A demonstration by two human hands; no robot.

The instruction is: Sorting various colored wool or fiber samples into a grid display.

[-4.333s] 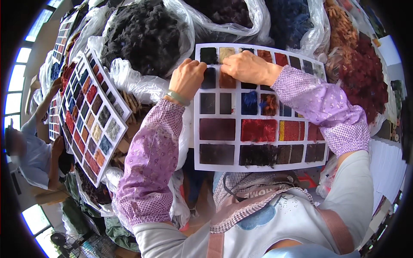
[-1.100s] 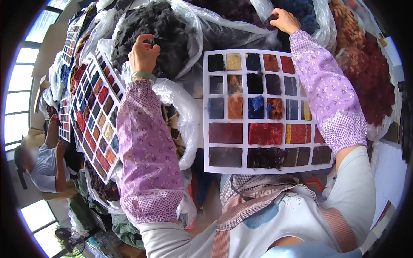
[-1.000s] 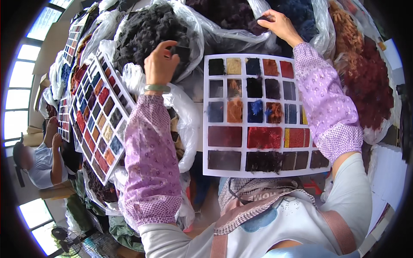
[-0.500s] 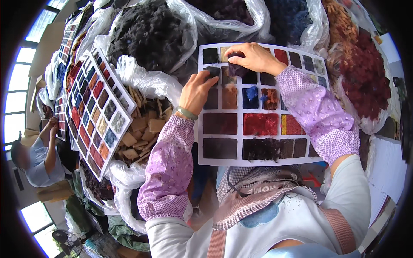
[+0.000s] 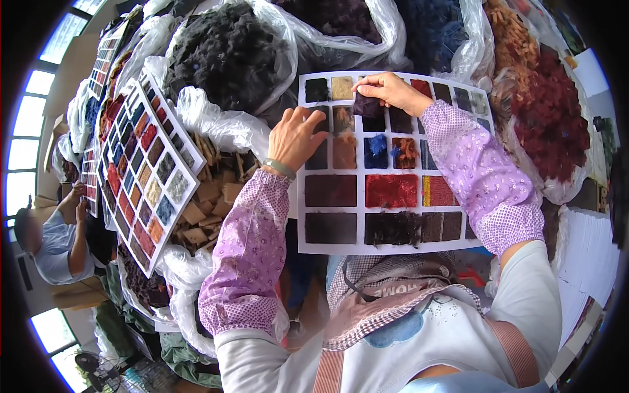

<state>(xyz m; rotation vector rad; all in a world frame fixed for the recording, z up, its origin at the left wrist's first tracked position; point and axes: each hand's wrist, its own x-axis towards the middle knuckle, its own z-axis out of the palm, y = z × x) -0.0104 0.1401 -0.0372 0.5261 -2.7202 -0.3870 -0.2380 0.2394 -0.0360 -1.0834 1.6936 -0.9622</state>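
At the far left, a co-worker is seen near two overlapping swatch boards, which are tilted. Beside these, beige pieces are piled in clear plastic, with black tufts bagged above them. The left hand is placed at the left edge of a white swatch card; its fingers are bent and set apart over a dark swatch in the second row. A dark purple swatch is pinched between thumb and fingers of the right hand, over the second row's third place; whether the card is touched by it cannot be told. Farther right, blue tufts, dark red tufts and stacked white sheets are seen.
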